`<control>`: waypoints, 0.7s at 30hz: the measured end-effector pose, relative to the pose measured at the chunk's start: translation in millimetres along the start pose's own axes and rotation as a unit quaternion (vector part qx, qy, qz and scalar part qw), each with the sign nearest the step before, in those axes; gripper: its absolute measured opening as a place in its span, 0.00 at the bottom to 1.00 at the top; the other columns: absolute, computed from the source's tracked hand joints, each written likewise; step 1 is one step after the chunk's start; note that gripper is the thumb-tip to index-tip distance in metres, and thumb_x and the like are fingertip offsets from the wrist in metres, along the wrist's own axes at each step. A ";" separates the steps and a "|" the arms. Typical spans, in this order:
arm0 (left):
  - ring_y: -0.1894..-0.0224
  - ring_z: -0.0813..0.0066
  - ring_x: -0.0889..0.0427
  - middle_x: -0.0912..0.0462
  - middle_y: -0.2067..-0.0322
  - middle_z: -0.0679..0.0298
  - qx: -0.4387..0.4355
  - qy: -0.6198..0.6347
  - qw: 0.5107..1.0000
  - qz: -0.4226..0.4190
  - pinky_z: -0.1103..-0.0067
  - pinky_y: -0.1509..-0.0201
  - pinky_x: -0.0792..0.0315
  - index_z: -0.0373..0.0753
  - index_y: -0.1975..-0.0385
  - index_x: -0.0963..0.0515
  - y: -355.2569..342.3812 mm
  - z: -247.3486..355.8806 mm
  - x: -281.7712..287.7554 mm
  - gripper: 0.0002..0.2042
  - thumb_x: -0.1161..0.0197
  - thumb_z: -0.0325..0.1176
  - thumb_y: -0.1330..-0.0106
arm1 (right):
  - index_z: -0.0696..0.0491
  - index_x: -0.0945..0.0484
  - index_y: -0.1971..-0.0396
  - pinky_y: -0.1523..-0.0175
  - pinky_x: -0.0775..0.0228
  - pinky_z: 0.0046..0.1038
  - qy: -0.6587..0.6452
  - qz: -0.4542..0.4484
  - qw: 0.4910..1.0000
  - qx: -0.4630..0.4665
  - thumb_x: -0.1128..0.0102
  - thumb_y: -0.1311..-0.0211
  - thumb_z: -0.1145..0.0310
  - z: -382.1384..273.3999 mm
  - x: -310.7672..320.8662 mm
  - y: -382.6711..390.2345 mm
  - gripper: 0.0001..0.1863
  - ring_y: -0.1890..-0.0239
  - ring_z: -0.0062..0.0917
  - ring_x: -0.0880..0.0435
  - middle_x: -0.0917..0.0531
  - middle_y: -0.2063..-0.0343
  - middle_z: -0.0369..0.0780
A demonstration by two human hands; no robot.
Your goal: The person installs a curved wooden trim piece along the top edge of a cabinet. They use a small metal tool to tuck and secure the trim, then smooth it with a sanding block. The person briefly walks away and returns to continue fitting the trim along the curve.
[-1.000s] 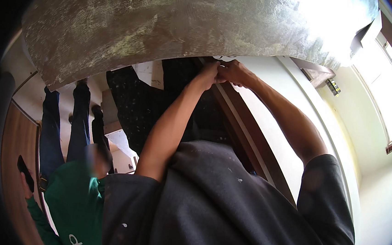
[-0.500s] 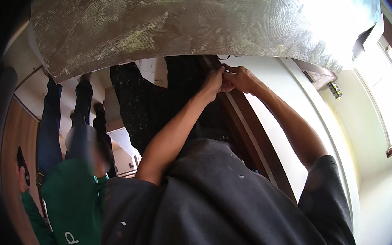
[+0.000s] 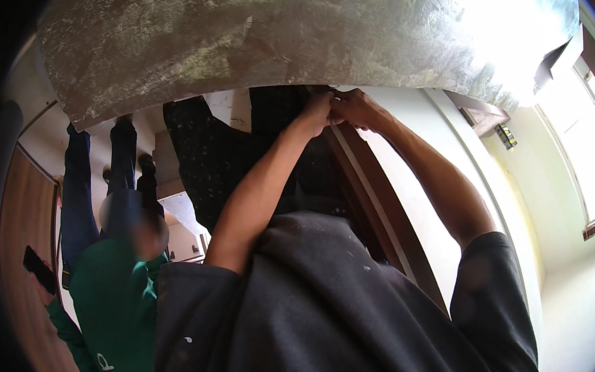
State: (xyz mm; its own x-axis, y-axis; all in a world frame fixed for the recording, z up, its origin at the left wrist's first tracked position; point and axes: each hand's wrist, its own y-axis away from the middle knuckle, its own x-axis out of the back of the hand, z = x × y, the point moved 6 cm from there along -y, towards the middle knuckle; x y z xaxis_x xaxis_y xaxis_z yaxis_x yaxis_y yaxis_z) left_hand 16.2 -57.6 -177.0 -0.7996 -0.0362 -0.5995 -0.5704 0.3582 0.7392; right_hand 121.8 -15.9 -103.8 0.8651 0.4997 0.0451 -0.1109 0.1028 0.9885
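Observation:
My left hand (image 3: 313, 115) and my right hand (image 3: 361, 111) meet at the lower edge of a large brownish-grey panel (image 3: 252, 49) with combed, ridged marks. The fingers of both hands are closed and pressed together. Whatever they pinch, if anything, is too small or hidden to make out. Just behind my hands runs a dark brown wooden frame (image 3: 375, 175) with a lighter strip along it.
To the left stands a person in a green top (image 3: 117, 305) with a dark phone (image 3: 40, 271) in one hand. A brown wooden door (image 3: 26, 213) is beyond them. On the right are a white panel (image 3: 413, 136), a pale wall and a bright window (image 3: 582, 117).
Both my hands have moved slightly left and up, still together with closed fingers. The other person's phone has shifted down and turned to show more of its face.

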 end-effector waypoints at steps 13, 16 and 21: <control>0.67 0.75 0.16 0.19 0.66 0.64 0.064 -0.098 0.993 -0.011 0.79 0.64 0.18 0.40 0.56 0.24 -27.5 6.7 5.9 0.14 0.55 0.40 0.22 | 0.54 0.19 0.73 0.84 0.40 0.27 -0.036 -0.027 0.996 -0.075 0.48 0.31 0.46 16.6 6.3 -17.0 0.26 0.88 0.20 0.32 0.28 0.88 0.36; 0.66 0.73 0.16 0.19 0.67 0.64 0.032 -0.062 0.998 0.003 0.78 0.63 0.17 0.39 0.56 0.24 -10.6 6.0 -1.3 0.14 0.55 0.41 0.21 | 0.54 0.16 0.69 0.84 0.34 0.29 -0.004 -0.011 0.996 -0.086 0.52 0.28 0.43 11.9 8.0 -7.2 0.28 0.87 0.24 0.25 0.22 0.85 0.40; 0.68 0.69 0.15 0.18 0.69 0.59 0.031 -0.031 0.999 0.015 0.74 0.62 0.18 0.35 0.58 0.25 35.0 -12.8 -11.2 0.19 0.56 0.45 0.21 | 0.56 0.17 0.58 0.79 0.26 0.29 0.003 -0.001 0.997 0.075 0.51 0.29 0.47 -1.0 2.6 34.9 0.26 0.86 0.26 0.21 0.19 0.83 0.42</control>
State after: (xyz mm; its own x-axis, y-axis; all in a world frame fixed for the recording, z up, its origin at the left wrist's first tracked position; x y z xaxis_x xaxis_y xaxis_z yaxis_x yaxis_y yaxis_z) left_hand 2.7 -56.6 -140.6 -0.8021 0.0318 -0.5963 -0.5323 0.4145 0.7381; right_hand 119.7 -10.1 -69.3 0.8627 0.5040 0.0418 -0.0335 -0.0254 0.9991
